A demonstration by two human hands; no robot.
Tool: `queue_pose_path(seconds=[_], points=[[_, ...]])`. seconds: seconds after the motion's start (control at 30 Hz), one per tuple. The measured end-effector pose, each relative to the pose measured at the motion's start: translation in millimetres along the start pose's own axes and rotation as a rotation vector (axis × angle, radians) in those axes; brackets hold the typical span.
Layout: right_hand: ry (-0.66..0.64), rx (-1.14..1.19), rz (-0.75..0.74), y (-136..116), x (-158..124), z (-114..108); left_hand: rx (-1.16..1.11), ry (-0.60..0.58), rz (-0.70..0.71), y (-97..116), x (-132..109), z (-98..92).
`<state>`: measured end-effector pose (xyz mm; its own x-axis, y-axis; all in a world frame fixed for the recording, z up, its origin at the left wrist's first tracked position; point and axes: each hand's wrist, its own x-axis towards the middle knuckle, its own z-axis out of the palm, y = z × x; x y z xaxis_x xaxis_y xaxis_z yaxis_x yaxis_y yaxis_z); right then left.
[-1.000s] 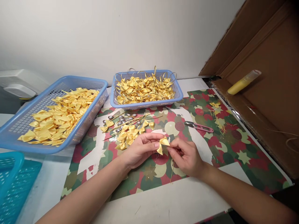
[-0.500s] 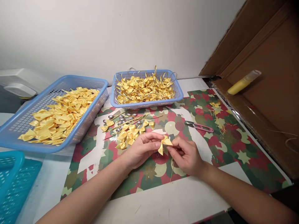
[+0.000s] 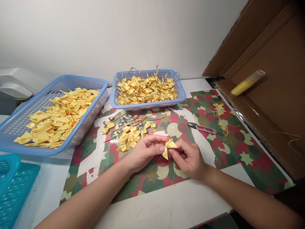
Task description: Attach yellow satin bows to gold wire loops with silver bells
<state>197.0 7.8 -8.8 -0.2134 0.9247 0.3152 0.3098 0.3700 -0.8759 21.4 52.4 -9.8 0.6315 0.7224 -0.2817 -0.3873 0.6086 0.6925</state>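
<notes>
My left hand (image 3: 147,152) pinches a yellow satin ribbon bow (image 3: 168,147) between thumb and fingers, above the patterned sheet. Close on its right side, my right hand (image 3: 189,158) has thumb and forefinger pressed together on a thin gold cord (image 3: 174,173), whose end hangs down below the fingers. Where the cord meets the bow is hidden. Left of my hands lies a loose pile of yellow bows (image 3: 130,136). Behind that pile are several silver bells (image 3: 122,120) and straight gold cords (image 3: 145,118).
Two blue baskets hold bows: a left basket (image 3: 103,92) and a back basket (image 3: 147,106), the latter with looped cords. Pink-handled thread snips (image 3: 202,128) lie to the right, near cord scraps (image 3: 223,124). A cardboard wall (image 3: 269,105) stands right; a teal basket (image 3: 16,190) sits lower left.
Both hands keep nearly the same pose around the bow. The whole view has shifted slightly, so the baskets and table appear a little further left.
</notes>
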Motion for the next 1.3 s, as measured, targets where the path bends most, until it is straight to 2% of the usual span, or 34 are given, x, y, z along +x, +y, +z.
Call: queue_pose_path(seconds=[0.17, 0.43, 0.6, 1.07, 1.17, 1.3], points=[[-0.003, 0.080, 0.080, -3, 0, 1, -0.008, 0.007, 0.012, -1, 0, 0.6], [-0.035, 0.479, 0.406, -14, 5, 1, 0.010, 0.017, -0.027, 3, 2, 4.3], [-0.040, 0.578, 0.512, -16, 7, -1, 0.020, 0.004, -0.019, 2, 3, 3.5], [-0.047, 0.520, 0.426, -13, 4, -1, 0.032, 0.017, -0.029, 2, 2, 2.5], [-0.035, 0.378, 0.342, -14, 5, -2, 0.023, 0.036, -0.028, 2, 2, 1.8], [-0.022, 0.063, 0.157, -15, 8, -10, -0.037, 0.058, -0.032, 2, 2, -0.9]])
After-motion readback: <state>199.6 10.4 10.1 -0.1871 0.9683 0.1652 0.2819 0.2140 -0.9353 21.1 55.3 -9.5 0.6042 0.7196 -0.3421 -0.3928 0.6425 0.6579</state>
